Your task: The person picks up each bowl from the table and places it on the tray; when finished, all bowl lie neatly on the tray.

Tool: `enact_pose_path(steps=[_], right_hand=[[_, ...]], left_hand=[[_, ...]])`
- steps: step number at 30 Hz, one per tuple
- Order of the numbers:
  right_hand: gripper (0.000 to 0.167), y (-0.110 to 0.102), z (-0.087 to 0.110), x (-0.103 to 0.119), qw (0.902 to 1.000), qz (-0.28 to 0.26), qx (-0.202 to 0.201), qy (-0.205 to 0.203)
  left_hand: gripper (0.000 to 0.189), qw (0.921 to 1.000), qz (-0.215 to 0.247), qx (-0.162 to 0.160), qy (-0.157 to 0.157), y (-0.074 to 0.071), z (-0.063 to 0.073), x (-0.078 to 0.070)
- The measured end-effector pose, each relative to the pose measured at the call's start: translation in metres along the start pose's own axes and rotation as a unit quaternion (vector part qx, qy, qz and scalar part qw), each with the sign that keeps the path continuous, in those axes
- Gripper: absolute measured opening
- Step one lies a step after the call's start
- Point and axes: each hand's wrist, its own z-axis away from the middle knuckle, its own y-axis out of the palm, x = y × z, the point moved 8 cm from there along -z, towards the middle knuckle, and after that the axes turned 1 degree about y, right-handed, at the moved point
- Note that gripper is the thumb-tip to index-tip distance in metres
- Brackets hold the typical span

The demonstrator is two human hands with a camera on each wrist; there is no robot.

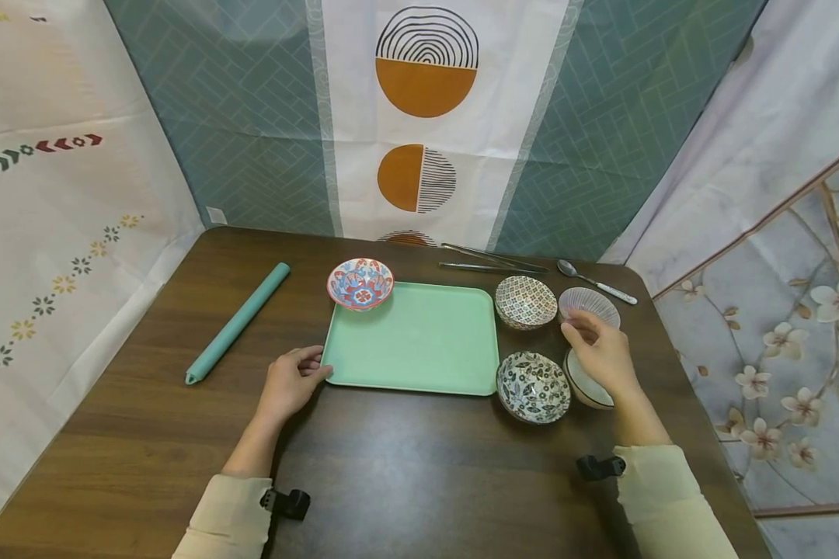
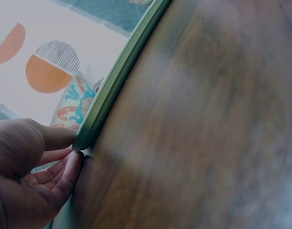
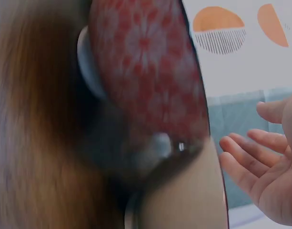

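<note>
At the front left corner of the pale green tray (image 1: 419, 341), my left hand (image 1: 290, 384) pinches the rim. In the left wrist view the thumb lies over the tray edge (image 2: 119, 76), fingers curled beneath. A red and blue patterned bowl (image 1: 360, 286) sits on the tray's back left corner. My right hand (image 1: 601, 351) hovers over the right-hand bowls with loosely bent fingers and nothing in them. It overlaps the front of a striped bowl (image 1: 590, 303) and a plain pale bowl (image 1: 587, 388). The right wrist view shows a blurred red flower-patterned bowl side (image 3: 146, 62) beside the fingers.
Right of the tray stand a small-patterned bowl (image 1: 526, 299) and a dark floral bowl (image 1: 534, 388). Metal tongs (image 1: 492, 258) lie at the back edge, with a spoon (image 1: 594, 281) to their right. A green rod (image 1: 238, 324) lies on the left of the wooden table (image 1: 391, 481).
</note>
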Motion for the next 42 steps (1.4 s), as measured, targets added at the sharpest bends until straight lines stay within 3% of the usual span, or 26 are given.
enact_pose_path(steps=[6,12,16,21,24,33,42], right_hand=[[0.033,-0.028,0.012,-0.020,0.9964,0.049,-0.061,-0.032],[0.029,-0.050,0.022,-0.052,0.9927,0.071,-0.097,-0.009],[0.031,-0.054,0.028,-0.070,0.9923,0.098,-0.075,0.017],[0.038,-0.047,0.033,-0.086,0.9896,0.138,0.001,0.039],[0.037,-0.044,0.035,-0.092,0.9874,0.151,0.025,0.039],[0.032,-0.048,0.035,-0.092,0.9880,0.150,0.036,0.018],[0.042,-0.066,0.033,-0.082,0.9941,0.094,0.017,0.053]], left_hand=[[0.039,1.0000,0.001,-0.001,0.003,0.001,0.000,-0.001],[0.039,0.9999,0.003,-0.007,0.007,-0.001,-0.002,-0.003],[0.039,0.9999,0.004,-0.009,0.006,-0.002,-0.003,-0.003],[0.039,0.9999,0.007,-0.007,0.009,-0.002,-0.003,-0.004],[0.039,0.9999,0.008,-0.006,0.009,0.000,-0.003,-0.004],[0.039,0.9999,0.010,-0.003,0.001,0.000,-0.003,-0.001],[0.038,0.9999,0.017,-0.003,0.003,-0.002,0.000,-0.003]])
